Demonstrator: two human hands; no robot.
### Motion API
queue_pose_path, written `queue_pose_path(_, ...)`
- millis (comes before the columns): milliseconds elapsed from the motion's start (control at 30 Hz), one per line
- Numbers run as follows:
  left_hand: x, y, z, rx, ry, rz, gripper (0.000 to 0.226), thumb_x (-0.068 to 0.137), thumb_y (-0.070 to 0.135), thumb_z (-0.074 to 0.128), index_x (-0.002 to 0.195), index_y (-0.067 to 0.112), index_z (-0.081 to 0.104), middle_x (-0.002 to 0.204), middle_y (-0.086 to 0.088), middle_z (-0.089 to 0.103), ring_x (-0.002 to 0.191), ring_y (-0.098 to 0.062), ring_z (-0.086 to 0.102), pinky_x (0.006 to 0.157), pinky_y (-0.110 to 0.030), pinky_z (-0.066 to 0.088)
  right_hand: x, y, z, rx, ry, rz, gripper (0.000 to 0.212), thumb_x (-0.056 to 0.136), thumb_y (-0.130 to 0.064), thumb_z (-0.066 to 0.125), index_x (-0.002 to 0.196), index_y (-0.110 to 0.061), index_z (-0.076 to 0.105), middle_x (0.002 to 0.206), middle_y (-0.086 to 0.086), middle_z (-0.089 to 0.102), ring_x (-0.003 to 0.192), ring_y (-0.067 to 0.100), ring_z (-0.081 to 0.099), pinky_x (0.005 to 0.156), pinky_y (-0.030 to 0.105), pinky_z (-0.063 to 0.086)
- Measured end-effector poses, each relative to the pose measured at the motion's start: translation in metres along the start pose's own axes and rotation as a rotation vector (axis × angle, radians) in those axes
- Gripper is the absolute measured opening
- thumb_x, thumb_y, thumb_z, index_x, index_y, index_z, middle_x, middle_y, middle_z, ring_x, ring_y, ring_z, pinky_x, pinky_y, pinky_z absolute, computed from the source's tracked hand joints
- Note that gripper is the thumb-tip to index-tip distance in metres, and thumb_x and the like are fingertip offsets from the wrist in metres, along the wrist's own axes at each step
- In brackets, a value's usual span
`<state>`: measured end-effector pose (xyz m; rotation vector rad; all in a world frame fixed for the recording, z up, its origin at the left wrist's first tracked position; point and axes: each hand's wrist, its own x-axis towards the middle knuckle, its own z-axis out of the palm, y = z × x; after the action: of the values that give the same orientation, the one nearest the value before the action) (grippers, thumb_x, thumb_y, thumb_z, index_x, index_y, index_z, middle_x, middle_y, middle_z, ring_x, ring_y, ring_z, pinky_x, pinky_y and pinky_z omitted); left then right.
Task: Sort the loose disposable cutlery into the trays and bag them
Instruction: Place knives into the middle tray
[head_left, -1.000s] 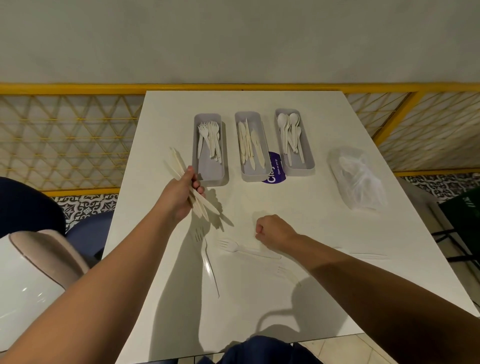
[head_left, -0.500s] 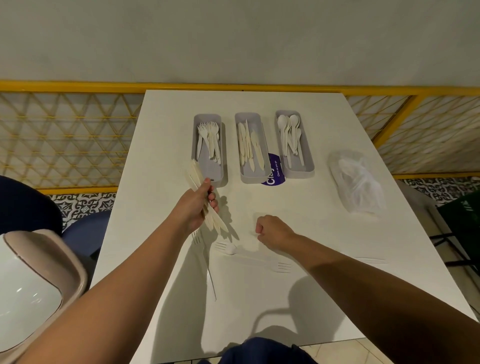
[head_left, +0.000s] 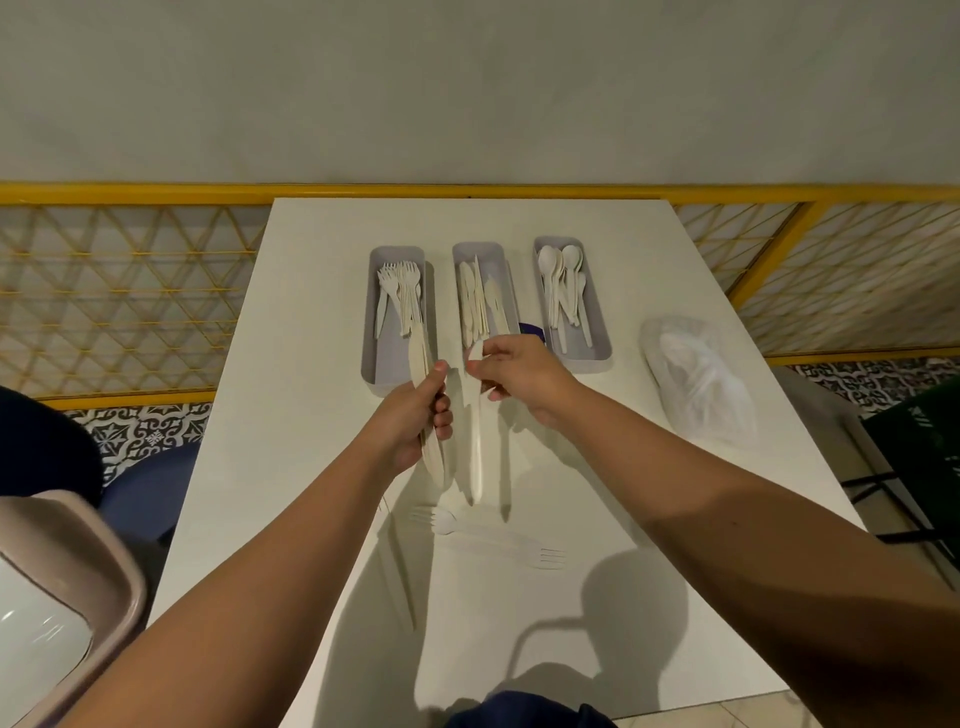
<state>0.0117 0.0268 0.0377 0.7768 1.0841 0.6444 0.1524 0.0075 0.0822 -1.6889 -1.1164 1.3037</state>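
While the left hand grips a bundle of knives in its curled fingers, over the near end of the fork tray, the right hand pinches a single knife by its top end between thumb and fingertips, so it hangs straight down just beside the bundle. It is probably held apart like this so it can go flat into the knife tray, the middle of three toward the table's far edge, with the spoon tray to its right. Loose forks lie unsorted toward the near edge. The plastic bag waits by the right edge, likely for bagging afterwards
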Motion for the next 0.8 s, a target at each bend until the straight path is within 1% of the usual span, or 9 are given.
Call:
queue_pose_path(133, 0.007, 0.004, 0.006, 0.034, -0.045, -0.037, 0.044, 0.095, 0.049, 0.041, 0.071, 0.013, 0.05, 0.055, 0.002, 0.045, 0.046, -0.011, 0.044, 0.049, -0.021, 0.041, 0.009, -0.005, 0.001, 0.092, -0.023, 0.053, 0.017, 0.088, -0.01, 0.063, 0.072, -0.007, 0.058, 0.065, 0.003, 0.053, 0.058, 0.009, 0.052, 0.055, 0.018, 0.044)
queue_pose_path(267, 0.01, 0.011, 0.014, -0.014, -0.131, -0.106, 0.05, 0.096, 0.05, 0.033, 0.098, 0.01, 0.064, 0.074, -0.007, 0.065, 0.058, -0.014, 0.062, 0.053, -0.023, 0.052, 0.017, -0.008, 0.001, 0.053, 0.005, 0.052, 0.018, 0.088, -0.013, 0.063, 0.07, -0.014, 0.06, 0.072, 0.001, 0.058, 0.067, 0.01, 0.052, 0.057, 0.018, 0.04)
queue_pose_path(367, 0.015, 0.015, 0.023, -0.074, -0.12, -0.127, 0.05, 0.096, 0.052, 0.031, 0.102, 0.012, 0.059, 0.069, -0.008, 0.066, 0.041, -0.01, 0.051, 0.041, -0.019, 0.045, 0.021, -0.014, -0.003, 0.067, 0.025, 0.072, 0.011, 0.089, -0.013, 0.062, 0.085, -0.002, 0.062, 0.084, 0.01, 0.062, 0.084, 0.019, 0.057, 0.061, 0.022, 0.044)
queue_pose_path(433, 0.022, 0.018, 0.027, -0.13, -0.094, -0.129, 0.051, 0.094, 0.056, 0.031, 0.095, 0.011, 0.055, 0.056, -0.004, 0.06, 0.034, -0.008, 0.04, 0.036, -0.017, 0.037, 0.026, -0.016, -0.007, 0.031, 0.047, 0.082, 0.026, 0.089, -0.017, 0.061, 0.103, 0.005, 0.06, 0.103, 0.02, 0.063, 0.097, 0.025, 0.058, 0.073, 0.029, 0.047)
queue_pose_path(533, 0.031, 0.022, 0.034, -0.142, -0.111, -0.097, 0.044, 0.094, 0.052, 0.04, 0.086, 0.012, 0.053, 0.046, 0.003, 0.041, 0.033, -0.005, 0.032, 0.034, -0.015, 0.031, 0.036, -0.015, -0.009, -0.003, 0.021, 0.101, 0.033, 0.093, -0.027, 0.055, 0.121, -0.009, 0.053, 0.11, 0.01, 0.06, 0.104, 0.023, 0.057, 0.08, 0.028, 0.045)
queue_pose_path(600, 0.037, 0.026, 0.038, -0.119, -0.099, -0.031, 0.034, 0.095, 0.042, 0.046, 0.088, 0.011, 0.057, 0.045, 0.005, 0.036, 0.035, -0.006, 0.033, 0.036, -0.018, 0.034, 0.042, -0.013, -0.008, 0.047, -0.037, 0.173, 0.026, 0.097, -0.031, 0.046, 0.118, -0.017, 0.051, 0.099, 0.007, 0.062, 0.092, 0.022, 0.062, 0.084, 0.036, 0.051)
queue_pose_path(667, 0.044, 0.03, 0.04, -0.118, -0.033, 0.031, 0.03, 0.096, 0.035, 0.049, 0.083, 0.009, 0.057, 0.046, 0.003, 0.041, 0.041, -0.01, 0.042, 0.043, -0.021, 0.041, 0.042, -0.012, -0.005, 0.193, -0.124, 0.26, 0.025, 0.099, -0.036, 0.038, 0.102, -0.016, 0.053, 0.075, 0.003, 0.055, 0.064, 0.016, 0.055, 0.07, 0.035, 0.054)
queue_pose_path(700, 0.048, 0.032, 0.041, -0.119, 0.014, 0.057, 0.029, 0.096, 0.033, 0.049, 0.083, 0.008, 0.057, 0.051, 0.0, 0.048, 0.048, -0.013, 0.049, 0.048, -0.024, 0.045, 0.041, -0.012, -0.005, 0.257, -0.167, 0.285, 0.028, 0.099, -0.039, 0.036, 0.097, -0.017, 0.053, 0.074, 0.002, 0.052, 0.062, 0.014, 0.052, 0.066, 0.031, 0.052)
queue_pose_path(800, 0.057, 0.037, 0.042, 0.02, 0.118, 0.088, 0.03, 0.096, 0.035, 0.045, 0.101, 0.008, 0.059, 0.079, -0.01, 0.064, 0.074, -0.022, 0.062, 0.057, -0.028, 0.048, 0.043, -0.009, -0.005, 0.269, -0.286, 0.259, 0.035, 0.101, -0.04, 0.032, 0.123, -0.019, 0.048, 0.097, 0.007, 0.061, 0.086, 0.022, 0.064, 0.078, 0.035, 0.055)
